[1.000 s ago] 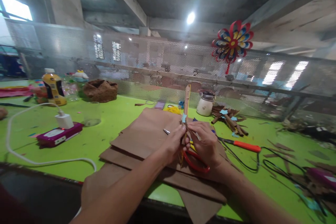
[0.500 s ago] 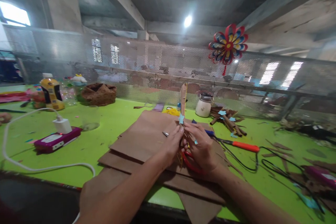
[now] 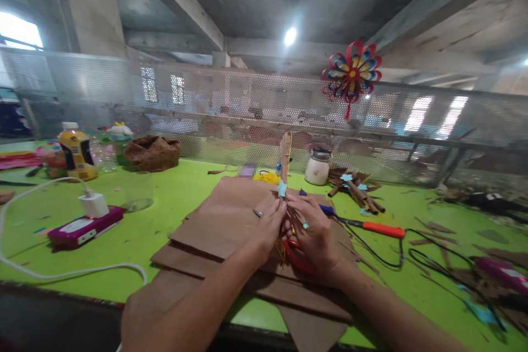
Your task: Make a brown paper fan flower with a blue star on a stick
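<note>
Over the stacked brown paper, my left hand [image 3: 270, 226] is closed around the lower part of a brown paper roll [image 3: 285, 153]. The roll stands upright, with a light blue star-shaped piece [image 3: 282, 189] on its front and a yellow string along its right edge. My right hand [image 3: 314, 228] meets the left at the roll's base, its fingers pinched there, and a small blue bit [image 3: 306, 225] shows by those fingers. Beneath the right hand lie red looped handles [image 3: 295, 256], partly covered. A metal tip [image 3: 257, 213] pokes out left of the left hand.
Brown paper sheets [image 3: 198, 234] cover the green table's middle. An orange-handled tool [image 3: 383, 229] with a black cord lies right. Behind are a white jar [image 3: 317, 168] and paper rolls with blue stars [image 3: 358, 190]. Leftward are a purple power bank [image 3: 84, 226], clear cup [image 3: 139, 191] and yellow bottle [image 3: 77, 154].
The whole view has shifted slightly. Both hands keep nearly the same hold on the paper roll, and the blue star piece on it appears a little more turned toward me.
</note>
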`<action>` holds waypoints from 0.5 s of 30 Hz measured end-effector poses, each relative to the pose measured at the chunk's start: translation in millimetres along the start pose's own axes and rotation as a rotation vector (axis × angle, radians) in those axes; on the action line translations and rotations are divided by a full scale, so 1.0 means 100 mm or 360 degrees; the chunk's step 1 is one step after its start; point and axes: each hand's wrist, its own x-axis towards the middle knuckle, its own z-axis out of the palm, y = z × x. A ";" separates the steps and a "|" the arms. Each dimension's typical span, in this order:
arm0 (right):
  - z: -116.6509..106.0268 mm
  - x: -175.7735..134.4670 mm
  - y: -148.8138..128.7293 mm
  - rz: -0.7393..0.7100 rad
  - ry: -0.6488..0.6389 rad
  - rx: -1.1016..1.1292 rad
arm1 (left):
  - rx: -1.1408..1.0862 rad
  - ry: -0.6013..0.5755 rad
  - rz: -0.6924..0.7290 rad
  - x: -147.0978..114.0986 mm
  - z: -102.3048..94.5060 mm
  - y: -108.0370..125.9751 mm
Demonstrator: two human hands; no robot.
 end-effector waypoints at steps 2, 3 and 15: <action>0.00 0.00 -0.01 -0.0005 0.0018 -0.0009 | -0.0009 -0.0002 0.0002 -0.01 0.01 0.01; 0.00 0.01 -0.01 -0.0005 0.0022 -0.0015 | -0.0010 -0.0002 0.0001 -0.01 0.01 0.02; 0.01 0.01 -0.03 -0.0006 0.0026 -0.0045 | 0.0028 0.0029 0.0007 0.00 0.01 0.01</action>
